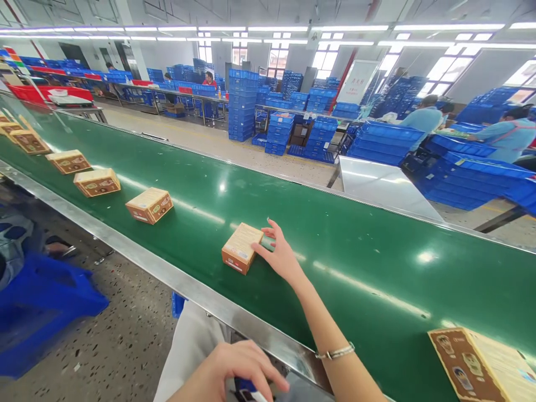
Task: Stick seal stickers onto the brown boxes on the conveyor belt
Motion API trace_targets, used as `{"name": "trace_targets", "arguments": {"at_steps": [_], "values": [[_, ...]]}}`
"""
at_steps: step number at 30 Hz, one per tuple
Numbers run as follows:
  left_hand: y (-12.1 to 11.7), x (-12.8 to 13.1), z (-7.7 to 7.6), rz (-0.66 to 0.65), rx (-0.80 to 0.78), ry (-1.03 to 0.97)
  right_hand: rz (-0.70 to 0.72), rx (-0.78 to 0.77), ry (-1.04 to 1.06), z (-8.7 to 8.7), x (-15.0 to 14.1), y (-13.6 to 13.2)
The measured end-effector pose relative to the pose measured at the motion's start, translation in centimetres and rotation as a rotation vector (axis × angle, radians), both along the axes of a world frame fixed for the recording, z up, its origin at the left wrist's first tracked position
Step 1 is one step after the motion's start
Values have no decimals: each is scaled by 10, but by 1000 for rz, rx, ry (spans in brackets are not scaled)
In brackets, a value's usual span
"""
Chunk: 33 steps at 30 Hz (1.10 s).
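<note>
The box [240,248] lies flat on the belt [335,240], around the middle of its width. The right hand [277,250] is at the box's right side, thumb and fingers spread apart, thumb at its top edge. The left hand [240,368] hangs at the belt's near edge, fingers loosely bent; whether it grips anything, I cannot tell. More boxes [149,205] form a row toward the belt's left end, and another [477,365] sits at its lower right. Beyond the belt are a metal table [377,187], blue crates [243,106] and people in light blue [422,118].
</note>
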<state>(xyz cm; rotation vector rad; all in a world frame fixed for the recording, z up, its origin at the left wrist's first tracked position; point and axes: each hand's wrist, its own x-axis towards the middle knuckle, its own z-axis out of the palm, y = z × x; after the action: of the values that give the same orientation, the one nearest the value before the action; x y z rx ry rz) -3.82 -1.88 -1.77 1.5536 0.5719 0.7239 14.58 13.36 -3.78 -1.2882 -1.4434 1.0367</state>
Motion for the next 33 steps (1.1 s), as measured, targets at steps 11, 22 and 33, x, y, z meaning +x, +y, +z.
{"name": "trace_targets", "arguments": {"at_steps": [11, 22, 33], "values": [[13, -14, -8, 345, 575, 462, 314, -91, 144, 11, 27, -9], [16, 12, -17, 359, 677, 447, -245, -133, 294, 21, 9, -84], [6, 37, -14, 346, 678, 425, -331, -149, 217, 19, 28, -97]]}}
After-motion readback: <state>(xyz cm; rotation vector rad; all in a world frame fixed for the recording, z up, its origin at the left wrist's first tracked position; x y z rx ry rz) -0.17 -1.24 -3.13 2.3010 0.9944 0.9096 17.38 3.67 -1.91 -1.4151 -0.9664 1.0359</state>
